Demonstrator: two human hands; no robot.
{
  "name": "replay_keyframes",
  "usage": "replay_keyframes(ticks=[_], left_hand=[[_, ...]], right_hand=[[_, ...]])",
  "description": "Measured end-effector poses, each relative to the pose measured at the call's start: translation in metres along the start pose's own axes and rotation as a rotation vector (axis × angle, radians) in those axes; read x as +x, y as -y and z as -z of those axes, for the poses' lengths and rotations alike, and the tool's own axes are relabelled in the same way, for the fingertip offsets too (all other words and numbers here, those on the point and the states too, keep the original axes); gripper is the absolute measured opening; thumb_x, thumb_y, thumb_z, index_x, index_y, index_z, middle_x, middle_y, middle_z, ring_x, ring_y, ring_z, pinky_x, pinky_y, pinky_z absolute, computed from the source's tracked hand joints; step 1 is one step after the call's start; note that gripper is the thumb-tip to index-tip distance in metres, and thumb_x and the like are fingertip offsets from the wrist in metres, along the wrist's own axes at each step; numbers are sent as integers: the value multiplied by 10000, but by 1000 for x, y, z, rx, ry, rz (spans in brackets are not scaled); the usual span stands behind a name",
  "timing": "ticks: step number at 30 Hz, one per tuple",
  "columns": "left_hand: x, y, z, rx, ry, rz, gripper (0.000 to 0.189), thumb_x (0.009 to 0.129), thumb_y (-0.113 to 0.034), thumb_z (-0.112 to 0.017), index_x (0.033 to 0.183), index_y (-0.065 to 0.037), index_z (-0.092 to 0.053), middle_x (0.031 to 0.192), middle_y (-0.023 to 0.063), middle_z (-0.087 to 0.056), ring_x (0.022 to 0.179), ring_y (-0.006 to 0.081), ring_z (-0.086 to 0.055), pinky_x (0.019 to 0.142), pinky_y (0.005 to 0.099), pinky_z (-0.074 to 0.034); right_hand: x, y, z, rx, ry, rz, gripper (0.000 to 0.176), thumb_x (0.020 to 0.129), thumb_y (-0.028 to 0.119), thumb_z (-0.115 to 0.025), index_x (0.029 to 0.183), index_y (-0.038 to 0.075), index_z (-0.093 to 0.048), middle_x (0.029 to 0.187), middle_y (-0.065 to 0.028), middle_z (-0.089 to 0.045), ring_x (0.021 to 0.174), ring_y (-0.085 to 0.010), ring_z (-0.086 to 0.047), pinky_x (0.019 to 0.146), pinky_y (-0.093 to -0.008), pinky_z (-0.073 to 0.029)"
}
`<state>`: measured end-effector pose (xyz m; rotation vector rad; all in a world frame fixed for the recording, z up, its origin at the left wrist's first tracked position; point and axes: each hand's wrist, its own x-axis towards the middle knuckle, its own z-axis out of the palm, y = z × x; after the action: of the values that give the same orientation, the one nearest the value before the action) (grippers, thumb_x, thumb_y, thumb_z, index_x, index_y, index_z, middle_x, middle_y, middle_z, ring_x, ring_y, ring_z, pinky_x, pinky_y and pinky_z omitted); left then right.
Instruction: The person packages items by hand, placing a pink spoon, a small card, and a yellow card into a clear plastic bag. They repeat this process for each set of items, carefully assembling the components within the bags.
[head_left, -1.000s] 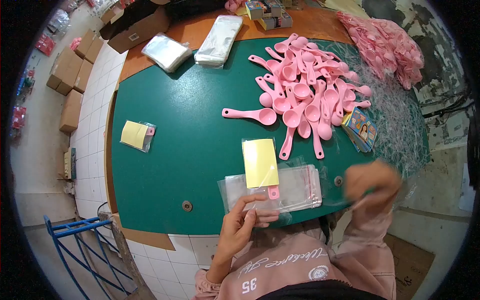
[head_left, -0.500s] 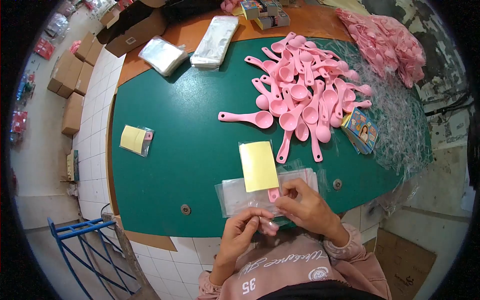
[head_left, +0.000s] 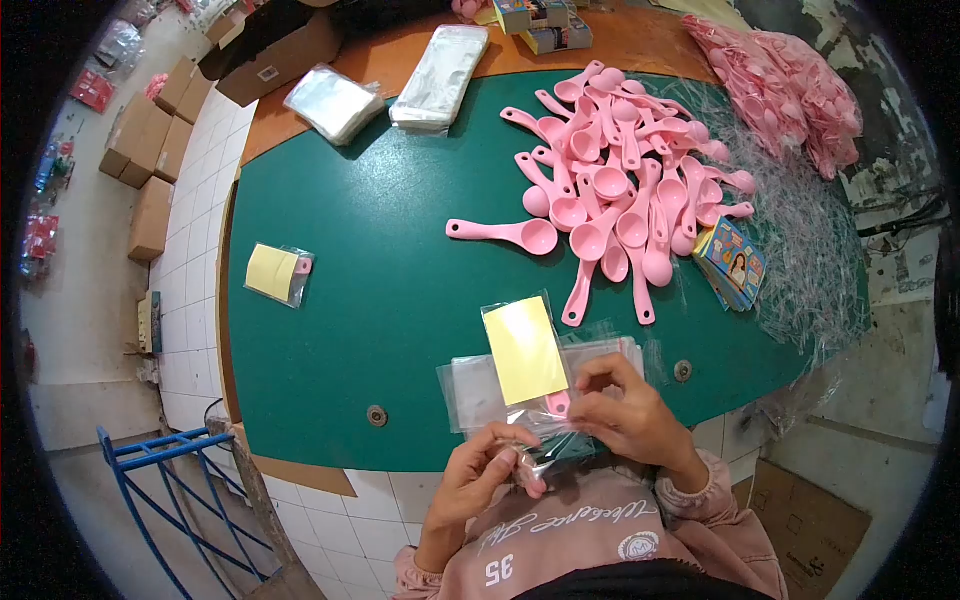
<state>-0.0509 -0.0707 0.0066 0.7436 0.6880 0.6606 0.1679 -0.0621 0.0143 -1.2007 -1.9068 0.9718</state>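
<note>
At the table's near edge, my left hand (head_left: 482, 468) pinches the clear plastic of a bag. My right hand (head_left: 630, 415) has its fingers closed at the right side of the same bag. That clear bag holds a yellow card (head_left: 526, 350) and a pink spoon, whose handle end (head_left: 558, 402) shows below the card. Beneath lies a stack of clear bags (head_left: 473, 392). Beyond, a heap of pink spoons (head_left: 610, 183) covers the table's right half, with one spoon (head_left: 503, 234) lying apart on its left.
A bagged yellow card (head_left: 272, 271) lies at the left of the green table (head_left: 350, 330). Clear bag stacks (head_left: 333, 103) (head_left: 440, 78) sit at the back. Printed cards (head_left: 732, 262) lie beside the heap, near loose plastic (head_left: 805, 270) and a big bag of spoons (head_left: 780, 90).
The bag with the yellow card has shifted slightly down and right and tilted a little. My left hand has drawn the plastic slightly toward my body. The whole view has shifted slightly.
</note>
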Motion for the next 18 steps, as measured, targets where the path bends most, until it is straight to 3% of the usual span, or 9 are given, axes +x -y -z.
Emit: replay_keyframes(ticks=[3,4,5,7,8,14,18], left_hand=[[0,-1,-1,-92,-100,-116,226,920,-39,-354,1125,17,-429,789,137,-597,697,164,-609,622,261,-496],[0,5,-1,23,-194,-98,218,872,-14,-474,1089,-20,-484,871,127,-576,753,171,-606,647,268,-511],[4,3,-5,23,-192,-97,218,872,-14,-474,1089,-20,-484,871,127,-576,753,171,-606,647,268,-511],[13,-5,-17,840,-235,-254,225,785,17,-588,1002,-31,-555,970,113,-534,827,179,-595,692,276,-528],[13,-5,-19,827,-265,-190,201,726,1,-650,917,-31,-598,1027,102,-497,878,187,-579,727,281,-537],[12,5,-25,669,-351,-151,162,734,-11,-653,883,5,-591,960,95,-518,863,171,-578,691,268,-548],[8,12,-20,614,-336,-126,134,732,5,-654,851,17,-594,925,88,-530,843,156,-581,668,258,-549]], right_hand=[[-2,3,8,95,-11,-34,182,731,41,-656,900,40,-588,1004,-114,-435,870,-216,-526,736,-306,-475],[-3,4,9,149,5,-50,170,742,44,-651,898,34,-586,1013,-114,-429,885,-216,-525,749,-303,-473],[-4,5,10,148,3,-52,170,742,44,-651,898,34,-586,1013,-114,-429,885,-216,-525,749,-303,-473],[-6,6,9,197,58,-104,149,750,42,-645,883,24,-580,1028,-114,-418,900,-215,-532,769,-292,-469],[-8,6,9,199,58,-102,149,750,42,-645,883,24,-580,1028,-114,-418,900,-215,-532,769,-292,-469],[-19,9,-2,501,-29,-391,107,790,53,-622,859,1,-559,1020,-101,-459,901,-145,-535,741,-259,-485],[-19,6,-14,554,-105,-503,112,811,52,-610,843,-24,-535,841,-80,-537,782,-118,-580,650,-237,-503]])
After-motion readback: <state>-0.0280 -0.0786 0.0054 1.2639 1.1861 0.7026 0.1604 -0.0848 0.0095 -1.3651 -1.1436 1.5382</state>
